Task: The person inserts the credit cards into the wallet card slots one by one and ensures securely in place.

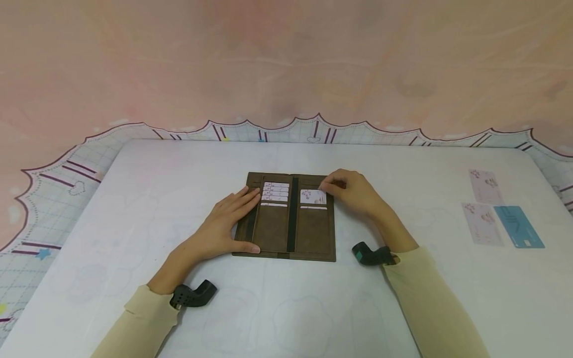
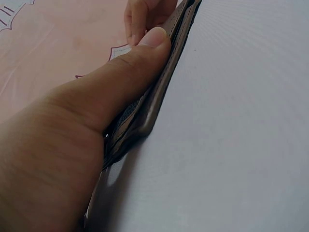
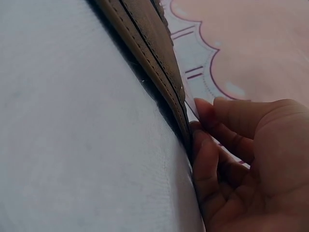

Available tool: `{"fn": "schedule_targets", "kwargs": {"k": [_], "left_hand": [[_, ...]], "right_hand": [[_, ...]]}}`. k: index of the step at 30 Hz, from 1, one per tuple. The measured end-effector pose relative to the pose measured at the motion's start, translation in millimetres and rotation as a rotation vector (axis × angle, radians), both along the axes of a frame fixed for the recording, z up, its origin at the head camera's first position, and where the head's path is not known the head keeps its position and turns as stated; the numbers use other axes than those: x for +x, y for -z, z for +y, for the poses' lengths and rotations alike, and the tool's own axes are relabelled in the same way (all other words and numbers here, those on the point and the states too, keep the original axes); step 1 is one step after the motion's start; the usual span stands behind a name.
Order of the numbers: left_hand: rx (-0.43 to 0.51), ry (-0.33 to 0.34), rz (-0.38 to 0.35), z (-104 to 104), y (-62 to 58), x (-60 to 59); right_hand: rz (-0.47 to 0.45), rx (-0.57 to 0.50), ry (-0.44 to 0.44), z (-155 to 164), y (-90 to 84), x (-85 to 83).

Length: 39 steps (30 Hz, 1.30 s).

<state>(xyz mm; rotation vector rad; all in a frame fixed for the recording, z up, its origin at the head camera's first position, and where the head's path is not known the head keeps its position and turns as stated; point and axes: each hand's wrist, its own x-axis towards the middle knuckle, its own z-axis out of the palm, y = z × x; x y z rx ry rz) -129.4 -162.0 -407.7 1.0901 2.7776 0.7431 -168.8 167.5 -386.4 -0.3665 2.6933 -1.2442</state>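
Observation:
A brown wallet point(image 1: 313, 233) lies spread flat on the table, a dark band along its fold. Several floral cards point(image 1: 275, 191) sit stepped in the slots of its left side. On the right side, a white floral card point(image 1: 312, 197) stands well out of a slot, and a thin white strip shows below it. My right hand point(image 1: 353, 191) pinches this card at its upper right corner between thumb and forefinger. My left hand point(image 1: 226, 226) rests with extended fingers on the wallet's left part, its thumb point(image 2: 135, 58) pressing near the lower edge.
To the right on the white table point(image 1: 286, 318) lie two pale floral cards point(image 1: 485, 186) and a blue card point(image 1: 519, 226). A cloth border with scalloped print point(image 1: 250, 132) runs along the back. Black wrist cameras point(image 1: 194, 293) sit on both wrists.

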Motion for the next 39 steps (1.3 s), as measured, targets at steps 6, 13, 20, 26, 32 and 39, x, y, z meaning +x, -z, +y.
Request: {"fn": "schedule_targets", "kwargs": {"k": [6, 13, 20, 26, 32, 39], "left_hand": [[0.000, 0.003, 0.005, 0.1, 0.2, 0.0], [0.000, 0.003, 0.011, 0.3, -0.8, 0.6], [-0.001, 0.001, 0.004, 0.5, -1.2, 0.9], [-0.003, -0.006, -0.007, -0.1, -0.8, 0.6], [0.003, -0.001, -0.008, -0.3, -1.1, 0.4], [0.003, 0.003, 0.000, -0.4, -1.0, 0.1]], "right_hand": [[0.021, 0.004, -0.020, 1.2, 0.9, -0.8], [0.033, -0.002, -0.055, 1.6, 1.8, -2.0], [0.049, 0.000, -0.084, 2.8, 2.7, -2.0], [0.033, -0.014, -0.091, 3.6, 2.6, -1.5], [0.030, -0.016, -0.105, 5.5, 4.8, -1.7], [0.042, -0.004, -0.112, 6.4, 6.3, -2.3]]}}
